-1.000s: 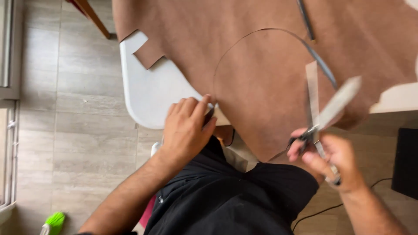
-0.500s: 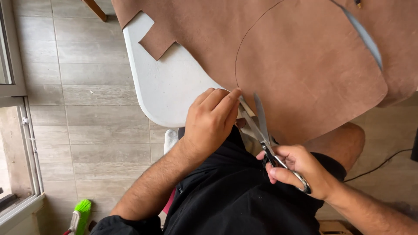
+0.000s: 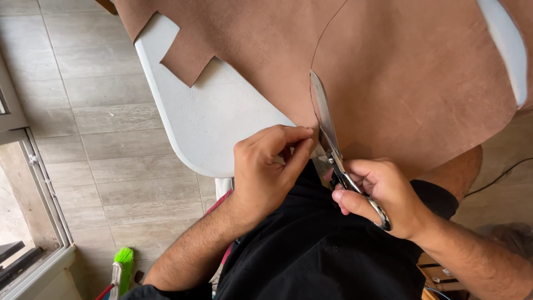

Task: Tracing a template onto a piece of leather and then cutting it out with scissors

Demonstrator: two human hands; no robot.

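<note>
Both hands worked at the near edge of the leather sheet, close together but not touching. That big brown hide was the largest thing in view, spread over a white table and hanging past its rounded edge toward the person's lap; a thin curved line ran across it, and a squared notch was missing from its left edge. Most of its weight lay on the table, seemingly so that only the edge being cut had to be lifted.

Below it, the left hand had its fingers pinched shut on the hide's edge just left of the blades, apparently holding the leather taut and steady there. Just beside it, the right hand was closed around the handles of the scissors, whose long blade pointed up and away along the start of the curved line, as if to follow that mark. Whether the blades were parted or closed could not be told.

Smaller things lay off to the side on the grey tiled floor: a green-bristled brush at lower left, near a window frame. No container showed anywhere
</note>
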